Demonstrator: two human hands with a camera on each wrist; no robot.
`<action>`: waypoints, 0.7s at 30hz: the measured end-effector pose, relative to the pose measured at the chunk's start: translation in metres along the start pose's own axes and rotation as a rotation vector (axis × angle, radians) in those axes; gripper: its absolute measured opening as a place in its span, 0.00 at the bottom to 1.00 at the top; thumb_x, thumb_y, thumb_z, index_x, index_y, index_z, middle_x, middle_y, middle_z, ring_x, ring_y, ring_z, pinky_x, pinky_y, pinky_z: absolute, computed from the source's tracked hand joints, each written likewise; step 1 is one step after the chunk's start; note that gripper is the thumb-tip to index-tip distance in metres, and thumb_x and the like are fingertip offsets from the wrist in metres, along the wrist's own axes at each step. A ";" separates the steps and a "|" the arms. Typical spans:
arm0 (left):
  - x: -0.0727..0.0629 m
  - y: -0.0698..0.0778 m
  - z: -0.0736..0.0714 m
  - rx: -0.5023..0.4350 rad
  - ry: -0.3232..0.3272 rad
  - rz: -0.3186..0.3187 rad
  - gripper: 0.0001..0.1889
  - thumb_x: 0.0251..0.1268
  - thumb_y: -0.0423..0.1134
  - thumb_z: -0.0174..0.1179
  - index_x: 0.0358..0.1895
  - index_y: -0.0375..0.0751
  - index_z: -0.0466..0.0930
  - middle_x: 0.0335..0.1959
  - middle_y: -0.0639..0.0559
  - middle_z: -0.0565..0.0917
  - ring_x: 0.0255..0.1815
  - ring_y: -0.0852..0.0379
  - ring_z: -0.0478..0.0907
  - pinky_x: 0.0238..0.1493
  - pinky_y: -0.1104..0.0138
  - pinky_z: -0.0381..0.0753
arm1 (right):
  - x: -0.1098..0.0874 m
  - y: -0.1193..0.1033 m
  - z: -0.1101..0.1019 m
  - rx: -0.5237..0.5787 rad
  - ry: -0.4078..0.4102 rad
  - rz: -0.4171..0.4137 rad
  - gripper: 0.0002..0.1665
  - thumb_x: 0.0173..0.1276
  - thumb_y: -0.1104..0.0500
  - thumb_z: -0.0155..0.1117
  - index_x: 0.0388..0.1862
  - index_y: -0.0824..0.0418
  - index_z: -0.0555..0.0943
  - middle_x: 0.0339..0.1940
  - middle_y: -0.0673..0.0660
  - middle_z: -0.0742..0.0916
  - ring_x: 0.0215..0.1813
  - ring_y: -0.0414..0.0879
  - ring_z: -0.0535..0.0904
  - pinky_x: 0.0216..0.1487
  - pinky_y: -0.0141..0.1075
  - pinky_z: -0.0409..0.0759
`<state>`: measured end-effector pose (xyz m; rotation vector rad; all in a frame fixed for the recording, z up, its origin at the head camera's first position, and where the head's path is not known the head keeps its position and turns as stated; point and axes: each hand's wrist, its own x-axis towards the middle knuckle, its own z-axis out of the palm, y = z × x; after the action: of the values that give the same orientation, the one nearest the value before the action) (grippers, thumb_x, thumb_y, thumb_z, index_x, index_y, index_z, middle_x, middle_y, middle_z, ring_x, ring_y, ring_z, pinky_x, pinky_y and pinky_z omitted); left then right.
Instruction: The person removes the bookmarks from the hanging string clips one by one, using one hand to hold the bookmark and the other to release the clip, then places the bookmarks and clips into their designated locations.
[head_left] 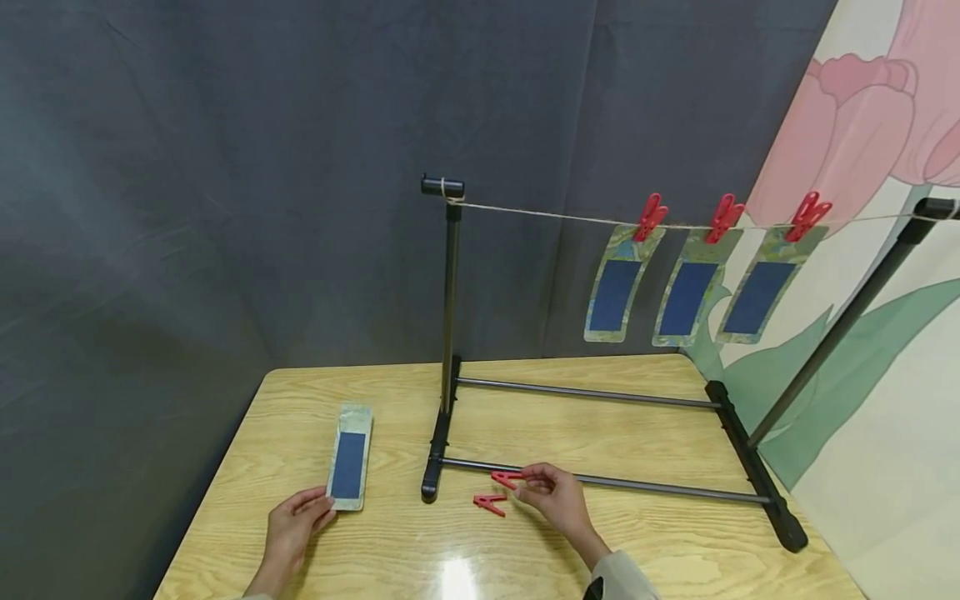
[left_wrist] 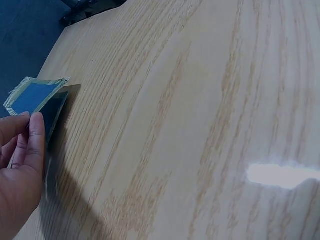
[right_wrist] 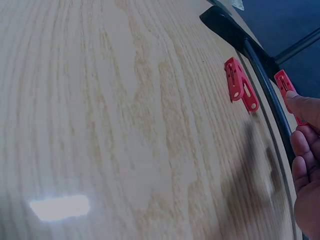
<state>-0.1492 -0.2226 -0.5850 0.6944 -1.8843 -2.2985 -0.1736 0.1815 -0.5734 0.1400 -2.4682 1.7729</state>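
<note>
My left hand (head_left: 292,533) pinches the lower left corner of a long card (head_left: 349,458) with a blue panel and a pale green patterned border. In the left wrist view, thumb and finger hold the card's edge (left_wrist: 35,95), and it stands tilted over the table. My right hand (head_left: 557,500) pinches a red clothespin (head_left: 507,478) between thumb and fingers, close over the rack's front bar. Part of that clothespin is hidden by the thumb in the right wrist view. Another red clothespin (head_left: 490,503) lies on the table just left of the right hand.
A black rack (head_left: 447,317) stands on the wooden table (head_left: 405,550), a string (head_left: 540,214) stretched between its posts. Three similar cards (head_left: 615,292) hang from the string's right half, each under a red clothespin (head_left: 651,218). Dark cloth (head_left: 225,208) rises behind the table.
</note>
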 end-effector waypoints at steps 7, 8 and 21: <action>-0.001 -0.002 0.000 -0.005 -0.004 0.000 0.17 0.58 0.17 0.60 0.51 0.15 0.73 0.27 0.49 0.83 0.30 0.60 0.83 0.40 0.65 0.86 | 0.001 0.003 0.003 0.033 -0.016 0.044 0.17 0.50 0.69 0.78 0.40 0.68 0.84 0.36 0.60 0.86 0.38 0.50 0.83 0.39 0.29 0.84; -0.001 -0.002 0.000 -0.004 -0.006 -0.001 0.17 0.58 0.17 0.60 0.52 0.15 0.72 0.27 0.49 0.83 0.30 0.60 0.83 0.40 0.65 0.86 | 0.001 0.004 0.003 0.033 -0.018 0.044 0.17 0.50 0.69 0.78 0.40 0.68 0.83 0.36 0.60 0.86 0.38 0.50 0.83 0.38 0.29 0.84; -0.001 -0.004 -0.002 0.009 -0.016 -0.003 0.16 0.59 0.17 0.60 0.51 0.15 0.74 0.28 0.47 0.83 0.29 0.59 0.84 0.38 0.65 0.86 | -0.001 0.007 0.009 -0.008 0.000 0.035 0.18 0.49 0.68 0.79 0.39 0.69 0.84 0.34 0.58 0.87 0.38 0.51 0.83 0.36 0.29 0.83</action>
<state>-0.1463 -0.2225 -0.5890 0.6825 -1.9025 -2.3053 -0.1739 0.1749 -0.5832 0.0973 -2.4926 1.7762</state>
